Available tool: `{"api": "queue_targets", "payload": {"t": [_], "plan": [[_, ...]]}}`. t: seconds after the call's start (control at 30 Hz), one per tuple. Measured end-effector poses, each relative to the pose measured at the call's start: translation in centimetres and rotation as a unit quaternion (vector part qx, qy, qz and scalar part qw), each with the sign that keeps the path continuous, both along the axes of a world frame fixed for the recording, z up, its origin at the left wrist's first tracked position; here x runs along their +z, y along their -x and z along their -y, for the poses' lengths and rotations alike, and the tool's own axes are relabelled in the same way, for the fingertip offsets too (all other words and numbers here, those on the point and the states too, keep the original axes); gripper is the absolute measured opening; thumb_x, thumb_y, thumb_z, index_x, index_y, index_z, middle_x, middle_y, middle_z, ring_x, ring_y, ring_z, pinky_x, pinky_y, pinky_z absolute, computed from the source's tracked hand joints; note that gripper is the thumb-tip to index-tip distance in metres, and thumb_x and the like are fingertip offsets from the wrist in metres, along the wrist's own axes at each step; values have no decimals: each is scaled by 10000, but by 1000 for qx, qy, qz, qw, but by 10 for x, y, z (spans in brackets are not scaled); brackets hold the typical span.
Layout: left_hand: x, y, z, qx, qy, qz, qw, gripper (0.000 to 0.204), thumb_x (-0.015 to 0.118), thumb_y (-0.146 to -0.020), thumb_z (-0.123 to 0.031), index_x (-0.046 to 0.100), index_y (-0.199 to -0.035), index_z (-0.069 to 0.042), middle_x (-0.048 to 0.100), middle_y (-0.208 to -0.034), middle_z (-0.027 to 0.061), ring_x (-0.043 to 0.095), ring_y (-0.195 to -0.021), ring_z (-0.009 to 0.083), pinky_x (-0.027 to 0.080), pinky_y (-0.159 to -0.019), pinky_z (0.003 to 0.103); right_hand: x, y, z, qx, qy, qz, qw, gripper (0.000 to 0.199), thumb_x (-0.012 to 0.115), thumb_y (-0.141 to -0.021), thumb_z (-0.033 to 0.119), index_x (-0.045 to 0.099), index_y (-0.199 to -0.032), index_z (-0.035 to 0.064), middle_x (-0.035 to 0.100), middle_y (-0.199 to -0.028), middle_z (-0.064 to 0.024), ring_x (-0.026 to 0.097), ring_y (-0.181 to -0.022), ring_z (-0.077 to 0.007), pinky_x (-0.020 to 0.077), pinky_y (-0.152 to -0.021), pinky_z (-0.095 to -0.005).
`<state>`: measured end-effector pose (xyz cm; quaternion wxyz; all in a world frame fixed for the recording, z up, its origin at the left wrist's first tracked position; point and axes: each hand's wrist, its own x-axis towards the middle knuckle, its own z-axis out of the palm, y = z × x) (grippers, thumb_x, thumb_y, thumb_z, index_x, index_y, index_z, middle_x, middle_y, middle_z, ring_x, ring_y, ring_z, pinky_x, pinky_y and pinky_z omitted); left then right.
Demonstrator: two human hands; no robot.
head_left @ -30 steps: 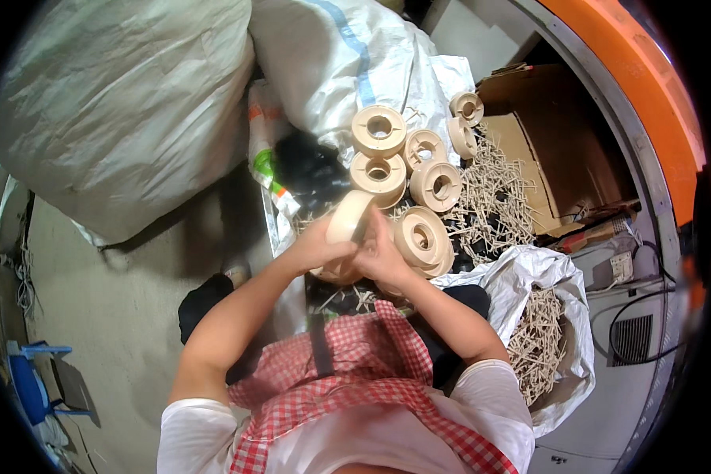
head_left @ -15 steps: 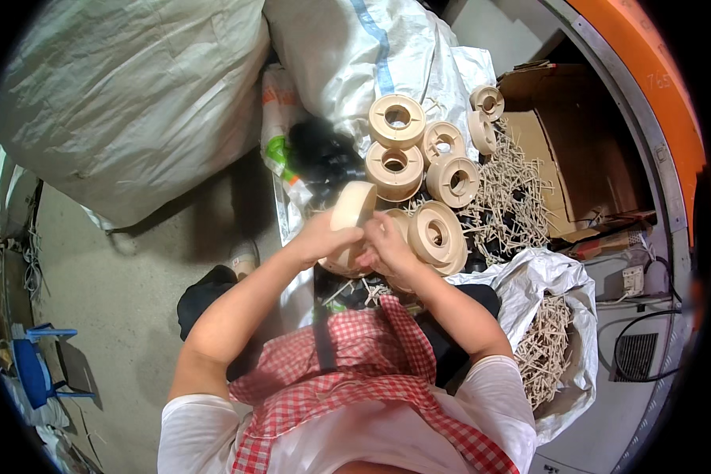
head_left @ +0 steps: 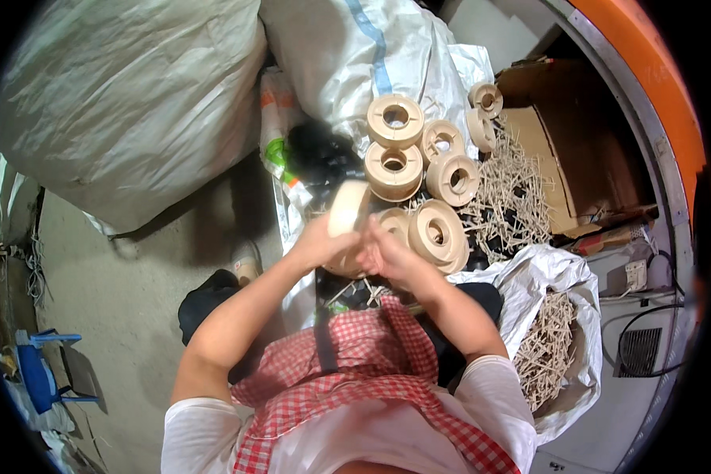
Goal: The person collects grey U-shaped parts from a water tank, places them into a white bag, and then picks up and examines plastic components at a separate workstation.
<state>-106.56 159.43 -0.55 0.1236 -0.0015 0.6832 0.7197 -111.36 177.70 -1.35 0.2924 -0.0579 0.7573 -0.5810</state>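
Observation:
My left hand (head_left: 317, 242) grips a beige plastic ring-shaped part (head_left: 349, 207), tilted up on edge in front of me. My right hand (head_left: 387, 254) is close against the inner side of that ring, fingers bent together; what they pinch, if anything, is too blurred and small to name. Just right of my right hand lie more beige round parts, among them a wide flanged one (head_left: 437, 237). Beyond them stand a stacked pair, with an upper ring (head_left: 395, 121) over a lower ring (head_left: 393, 171), and a tilted hollow ring (head_left: 453, 179).
Thin beige plastic sprue pieces (head_left: 512, 186) are heaped at the right over black parts. A white sack (head_left: 591, 316) of similar pieces stands near my right elbow. Behind are an open cardboard box (head_left: 565, 166) and large white sacks (head_left: 142, 103). A blue stool (head_left: 41, 367) is far left.
The held ring has tipped slightly and shifted a little left. My right hand's fingers have moved slightly against it; the surrounding parts look unchanged.

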Motion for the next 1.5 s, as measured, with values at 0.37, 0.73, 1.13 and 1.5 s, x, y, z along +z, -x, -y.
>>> {"api": "queue_targets", "payload": {"t": [0.37, 0.73, 1.13, 1.5], "plan": [[-22, -39, 31, -154, 31, 243, 957, 349, 563, -780, -165, 489, -1071, 12, 555, -968, 108, 562, -873, 138, 475, -763, 274, -43, -37, -53, 122, -310, -399, 854, 447, 643, -700, 199, 543, -1102, 34, 489, -1162, -190, 464, -1092, -348, 399, -896, -415], [-42, -15, 8, 144, 30, -39, 988, 432, 593, -837, -331, 527, -1106, 2, 584, -1064, 105, 566, -970, 191, 468, -797, 344, 21, -16, 15, 95, -81, -449, 885, 291, 654, -736, 167, 615, -963, -12, 520, -1139, -174, 481, -1071, -322, 375, -919, -405], [32, 26, 33, 289, -241, 34, 926, 431, 644, -795, -179, 482, -1154, -6, 575, -1008, 62, 546, -871, 116, 459, -748, 270, -126, 161, 52, 210, -547, -591, 554, 473, 542, -796, 179, 428, -1240, 61, 588, -1103, -128, 375, -1214, -282, 126, -1072, -480], [20, 22, 31, 302, -118, 19, 946, 487, 702, -746, -140, 453, -1152, -37, 553, -997, 48, 542, -878, 123, 460, -770, 279, -12, 129, 17, 117, -388, -448, 797, 723, 753, -588, 301, 447, -1202, 72, 540, -1103, -126, 448, -1114, -289, 130, -1046, -519]]}}
